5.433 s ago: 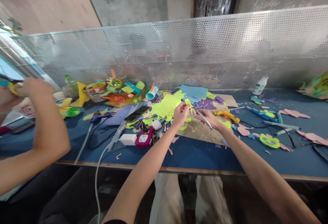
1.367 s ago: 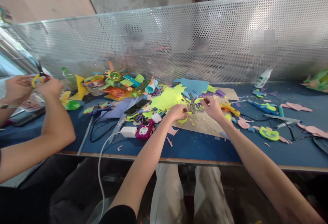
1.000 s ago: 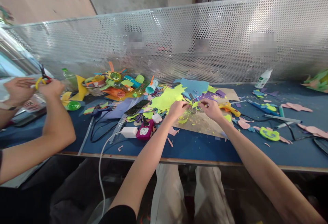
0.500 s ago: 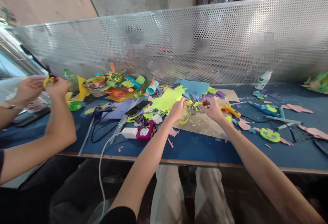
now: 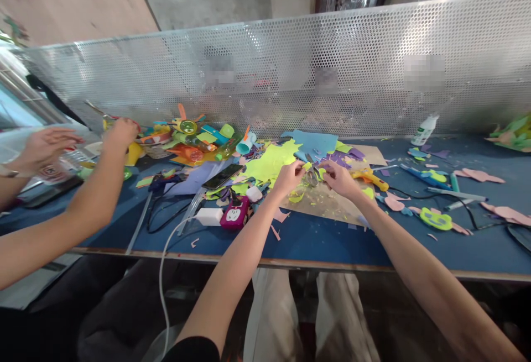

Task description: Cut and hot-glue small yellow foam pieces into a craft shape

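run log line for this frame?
left hand: pinching yellow-green foam scrap | right hand: on scissors | over brown card | co-worker's hand at craft pile

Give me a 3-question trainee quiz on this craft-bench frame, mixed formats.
1. True or false: the left hand and right hand meet over the brown cardboard sheet.
2. The phone lies: A) left of both hands, B) right of both hands, C) by the white bottle.
3. Fill in: the hot glue gun is ____ in colour.

Key: 1 true; 2 A; 3 yellow.
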`<action>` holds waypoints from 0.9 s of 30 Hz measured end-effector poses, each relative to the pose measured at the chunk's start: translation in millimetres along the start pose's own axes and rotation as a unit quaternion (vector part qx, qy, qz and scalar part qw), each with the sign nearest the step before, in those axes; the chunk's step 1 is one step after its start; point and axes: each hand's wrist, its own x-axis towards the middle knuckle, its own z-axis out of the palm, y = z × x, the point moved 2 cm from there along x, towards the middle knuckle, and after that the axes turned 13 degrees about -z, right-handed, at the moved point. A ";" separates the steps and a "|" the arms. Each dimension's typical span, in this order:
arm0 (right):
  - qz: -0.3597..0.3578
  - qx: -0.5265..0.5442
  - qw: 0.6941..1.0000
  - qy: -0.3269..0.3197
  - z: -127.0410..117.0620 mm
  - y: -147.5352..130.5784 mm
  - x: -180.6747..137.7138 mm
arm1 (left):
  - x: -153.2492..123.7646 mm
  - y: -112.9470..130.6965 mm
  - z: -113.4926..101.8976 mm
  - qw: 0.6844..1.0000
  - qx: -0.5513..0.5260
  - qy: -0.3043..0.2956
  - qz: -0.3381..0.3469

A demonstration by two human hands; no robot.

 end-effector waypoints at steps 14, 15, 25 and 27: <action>0.012 -0.058 0.998 0.020 7.8 9.8 4.0 | -8.6 14.7 0.9 0.998 0.006 0.016 0.061; 0.010 -0.060 0.998 0.030 8.0 9.4 4.3 | -8.9 15.0 1.6 0.998 0.006 0.015 0.062; 0.061 -0.055 0.980 0.180 -4.7 16.2 4.5 | -10.4 17.7 0.3 0.998 0.019 0.007 0.061; 0.074 -0.070 0.976 0.192 -10.1 14.8 4.6 | -10.5 18.3 -0.2 0.998 0.024 0.005 0.063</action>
